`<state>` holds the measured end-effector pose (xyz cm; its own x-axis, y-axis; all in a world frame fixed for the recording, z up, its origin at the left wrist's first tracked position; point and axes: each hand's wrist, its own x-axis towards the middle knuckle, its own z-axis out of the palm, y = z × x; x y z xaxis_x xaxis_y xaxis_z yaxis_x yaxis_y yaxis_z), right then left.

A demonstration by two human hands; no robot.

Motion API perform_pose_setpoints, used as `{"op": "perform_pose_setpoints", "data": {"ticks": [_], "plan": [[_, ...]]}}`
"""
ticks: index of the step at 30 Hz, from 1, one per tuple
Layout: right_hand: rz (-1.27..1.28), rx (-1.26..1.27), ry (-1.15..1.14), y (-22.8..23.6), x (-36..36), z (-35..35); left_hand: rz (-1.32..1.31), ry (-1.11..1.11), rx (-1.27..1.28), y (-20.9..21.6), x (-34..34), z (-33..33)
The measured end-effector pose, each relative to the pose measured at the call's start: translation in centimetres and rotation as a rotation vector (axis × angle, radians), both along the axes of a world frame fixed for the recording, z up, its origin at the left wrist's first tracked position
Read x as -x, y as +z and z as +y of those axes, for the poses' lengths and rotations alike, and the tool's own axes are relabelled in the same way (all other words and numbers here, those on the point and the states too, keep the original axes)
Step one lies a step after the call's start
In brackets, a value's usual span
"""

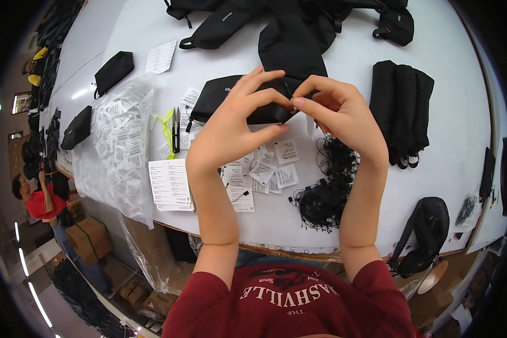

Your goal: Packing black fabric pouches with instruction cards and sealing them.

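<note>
A black zippered pouch (211, 100) lies on the white table under my hands, its right end partly hidden by fingers. My left hand (243, 111) is over it with fingers spread and thumb apart, its index fingertip meeting the right fingertips at the pouch's right end. Thumb and index finger of my right hand (339, 108) are pinched there on something too small to make out. Below the hands lie loose white printed packets (265, 169). A heap of thin black cords (327, 194) sits near my right forearm.
Black-handled thread snips (176, 130) lie beside a white card stack (170, 183). A clear plastic bag of white packets (121, 132) stands left. Black bags (296, 42) fill the far side; several black pouches (400, 107) lie right. A person in red (45, 197) is beyond the left edge.
</note>
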<state>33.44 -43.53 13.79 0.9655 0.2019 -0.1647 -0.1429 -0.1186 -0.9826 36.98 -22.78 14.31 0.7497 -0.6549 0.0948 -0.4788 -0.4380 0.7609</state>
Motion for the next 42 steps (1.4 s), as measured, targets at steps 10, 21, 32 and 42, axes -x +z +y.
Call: {"op": "perform_pose_setpoints", "data": {"ticks": [10, 21, 32, 42], "plan": [[-0.087, 0.191, 0.016, -0.5, 0.3, -1.4, 0.015, 0.067, -0.067, 0.5, -0.1, 0.7], [-0.242, 0.156, -0.027, 0.3, 0.3, 1.3, -0.119, 0.456, 0.033, 3.3, 1.8, -0.2], [-0.35, 0.134, -0.113, 0.9, 0.8, 2.1, -0.054, 0.414, 0.232, 3.2, 1.8, -0.7], [-0.186, -0.431, -0.204, 1.9, 0.9, -0.6, 0.181, 0.493, 0.788, 3.8, 1.4, 0.0]]}}
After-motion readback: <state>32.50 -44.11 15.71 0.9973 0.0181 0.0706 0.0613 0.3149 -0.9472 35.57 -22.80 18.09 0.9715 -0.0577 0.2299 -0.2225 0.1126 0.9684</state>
